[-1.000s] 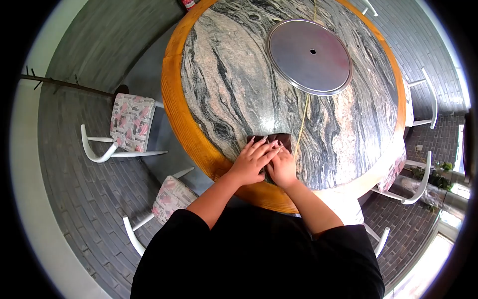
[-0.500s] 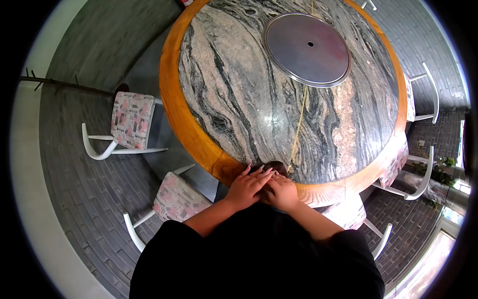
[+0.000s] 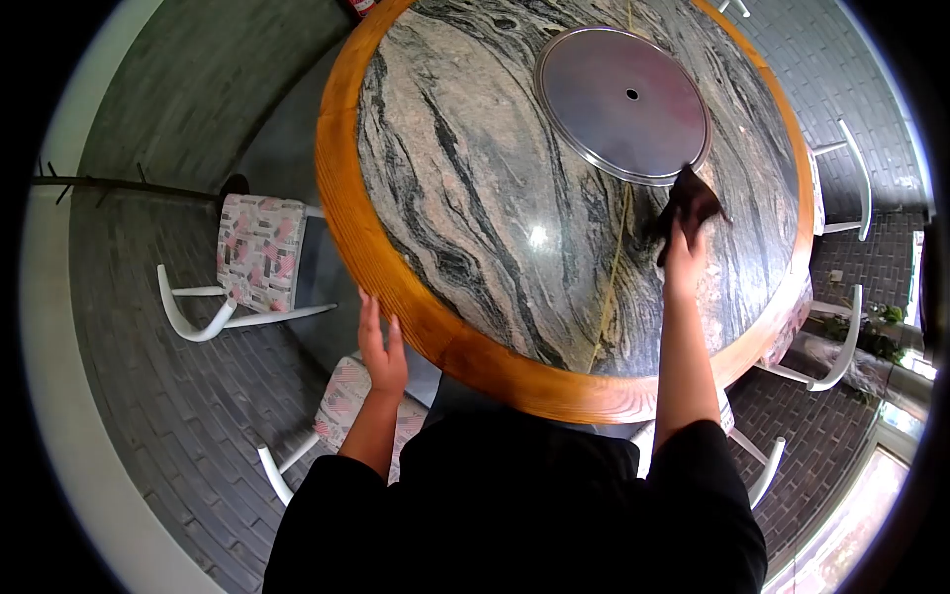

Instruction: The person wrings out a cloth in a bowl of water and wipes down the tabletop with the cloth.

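Observation:
My right hand [image 3: 685, 252] is closed on a dark brown cloth [image 3: 699, 200], which is bunched up over the right part of the marble tabletop [image 3: 495, 198]. The top of the cloth reaches the lower rim of a round metal disc [image 3: 625, 104] with a small hole in its middle. My left hand [image 3: 384, 351] is at the left front of the table, beside its orange wooden rim [image 3: 435, 342]. Its fingers are stretched out and it holds nothing.
Chairs with white frames and patterned seats stand round the table: one at the left [image 3: 261, 247], one at the lower left [image 3: 346, 396], others at the right [image 3: 841, 346]. A dark rod with pegs [image 3: 119, 184] runs along the left wall. Green plants [image 3: 881, 337] are at the right.
My hands were together on the cloth at the front edge. The right one has moved forward and right with the cloth, while the left one has let go and moved left.

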`<action>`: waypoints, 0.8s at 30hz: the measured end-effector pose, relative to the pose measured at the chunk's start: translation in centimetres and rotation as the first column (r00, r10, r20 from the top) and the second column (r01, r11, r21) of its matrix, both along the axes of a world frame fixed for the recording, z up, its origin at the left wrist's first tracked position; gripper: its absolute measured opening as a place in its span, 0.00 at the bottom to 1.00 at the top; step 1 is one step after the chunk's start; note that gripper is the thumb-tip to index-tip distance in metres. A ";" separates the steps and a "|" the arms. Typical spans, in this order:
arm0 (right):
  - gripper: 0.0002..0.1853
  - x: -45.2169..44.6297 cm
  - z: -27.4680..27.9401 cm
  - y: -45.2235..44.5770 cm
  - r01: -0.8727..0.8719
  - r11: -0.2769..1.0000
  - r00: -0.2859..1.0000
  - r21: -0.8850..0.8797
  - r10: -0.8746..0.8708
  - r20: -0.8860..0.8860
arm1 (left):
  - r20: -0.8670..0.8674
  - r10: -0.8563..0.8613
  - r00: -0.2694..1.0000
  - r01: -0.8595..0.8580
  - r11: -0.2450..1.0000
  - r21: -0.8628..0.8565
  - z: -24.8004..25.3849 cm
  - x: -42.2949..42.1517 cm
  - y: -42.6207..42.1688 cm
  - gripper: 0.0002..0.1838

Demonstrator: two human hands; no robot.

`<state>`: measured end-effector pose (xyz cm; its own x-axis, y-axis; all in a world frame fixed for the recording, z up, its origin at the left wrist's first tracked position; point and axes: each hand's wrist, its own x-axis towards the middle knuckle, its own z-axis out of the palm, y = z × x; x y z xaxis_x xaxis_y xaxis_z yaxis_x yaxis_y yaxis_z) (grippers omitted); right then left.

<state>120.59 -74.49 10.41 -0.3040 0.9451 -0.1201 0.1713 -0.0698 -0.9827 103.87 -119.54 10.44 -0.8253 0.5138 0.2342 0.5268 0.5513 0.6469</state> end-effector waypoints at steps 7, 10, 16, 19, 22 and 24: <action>0.33 -13.4 -2.1 -6.1 -0.441 0.778 0.552 0.447 -0.157 0.819 | 0.398 0.156 0.904 -0.294 0.902 0.316 -3.7 -5.7 -1.3 0.27; 0.32 -16.8 -1.9 -10.9 -0.535 0.748 0.526 0.392 -0.068 0.848 | 0.410 0.151 0.900 -0.270 0.930 0.251 -4.2 -7.4 -2.0 0.27; 0.30 -16.3 -2.0 -14.8 -0.655 0.569 0.646 0.498 0.079 0.759 | 0.553 0.236 0.799 -0.439 0.857 0.269 -6.3 -13.1 -2.0 0.30; 0.26 -13.5 -1.5 -13.6 -0.699 0.489 0.662 0.521 0.168 0.730 | 0.672 0.286 0.683 -0.493 0.859 0.136 -5.3 -15.5 -0.9 0.31; 0.20 -9.1 -0.8 -12.9 -0.723 0.438 0.631 0.535 0.102 0.769 | 0.750 0.149 0.644 -0.445 0.871 0.209 -5.3 -16.9 0.7 0.32; 0.17 -5.8 -0.2 -13.2 -0.693 0.504 0.597 0.515 0.002 0.802 | 0.742 0.028 0.670 -0.392 0.862 0.322 -5.9 -17.4 1.3 0.33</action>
